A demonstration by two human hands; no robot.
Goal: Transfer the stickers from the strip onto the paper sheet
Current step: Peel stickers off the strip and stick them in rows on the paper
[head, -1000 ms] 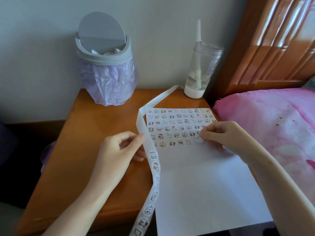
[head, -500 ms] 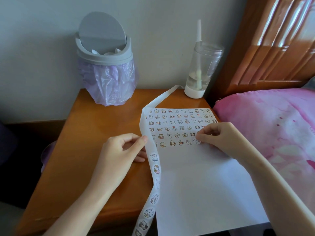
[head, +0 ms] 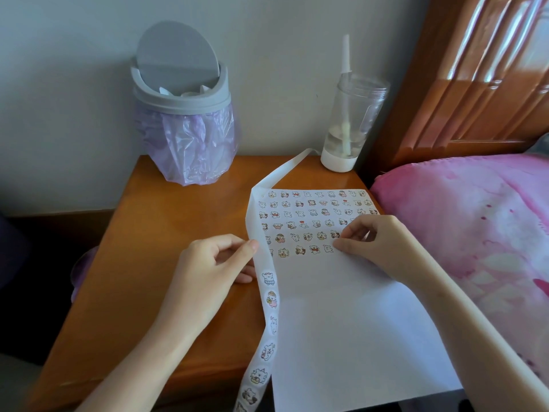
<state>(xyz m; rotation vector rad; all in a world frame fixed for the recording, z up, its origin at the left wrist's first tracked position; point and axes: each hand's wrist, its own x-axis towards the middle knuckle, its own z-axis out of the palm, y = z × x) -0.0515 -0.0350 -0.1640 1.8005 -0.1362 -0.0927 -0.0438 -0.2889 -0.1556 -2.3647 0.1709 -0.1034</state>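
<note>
Left grip: left hand (head: 208, 263) pinches the sticker strip (head: 269, 292) on its bare stretch, thumb on top, fingers curled beneath
Right grip: right hand (head: 377, 242) curled, fingertips down at the right end of the lowest sticker row; whether they pinch a sticker cannot be told
Strip: white backing runs from near the bottle, along the sheet's left edge and off the table front, with round stickers below the left hand
Sheet: white paper sheet (head: 341, 322) lies on the wooden bedside table (head: 166, 233); six rows of small cartoon stickers (head: 312, 215) fill its far part
Around: grey swing-lid bin (head: 181, 114) with purple liner at back left; clear bottle (head: 353, 114) with straw at back right; pink bedding (head: 475, 218) and wooden headboard (head: 475, 69) to the right
In the way: right hand hides the lower rows' right ends; strip overlaps the sheet's left edge
</note>
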